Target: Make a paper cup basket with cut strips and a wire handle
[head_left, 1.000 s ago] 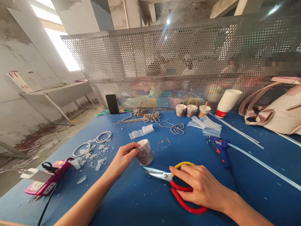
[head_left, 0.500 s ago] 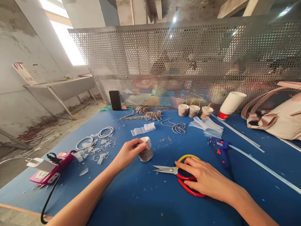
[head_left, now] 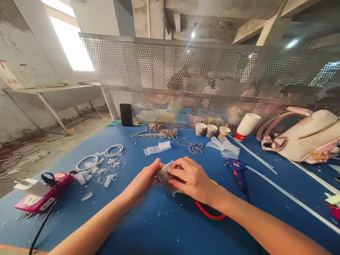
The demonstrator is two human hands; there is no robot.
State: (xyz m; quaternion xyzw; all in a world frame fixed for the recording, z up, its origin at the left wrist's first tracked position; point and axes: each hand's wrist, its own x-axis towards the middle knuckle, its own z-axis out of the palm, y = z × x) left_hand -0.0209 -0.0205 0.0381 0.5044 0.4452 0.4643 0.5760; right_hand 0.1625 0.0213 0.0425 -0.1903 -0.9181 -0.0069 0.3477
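A small paper cup (head_left: 164,172) with a greyish wrapped side is tilted between my two hands, above the blue table (head_left: 148,226). My left hand (head_left: 145,177) closes on its left side, thumb on top. From the right, my right hand (head_left: 190,177) has its fingertips pressed on the cup's side. The scissors (head_left: 211,213) lie under my right hand and forearm; only part of the red handle, a bit of yellow and a glimpse of blade show.
A blue glue gun (head_left: 237,170) with a long glue stick lies right. Behind are clear strips (head_left: 224,146), wrapped cups (head_left: 211,130), stacked paper cups (head_left: 247,126) and cord (head_left: 168,133). Left are a pink power strip (head_left: 46,196), white rings (head_left: 113,150) and scraps. A perforated screen (head_left: 159,71) stands behind.
My right hand has left the scissors on the table and moved left onto the cup. The cup, upright before, is now tilted between both hands. The view has turned slightly right.
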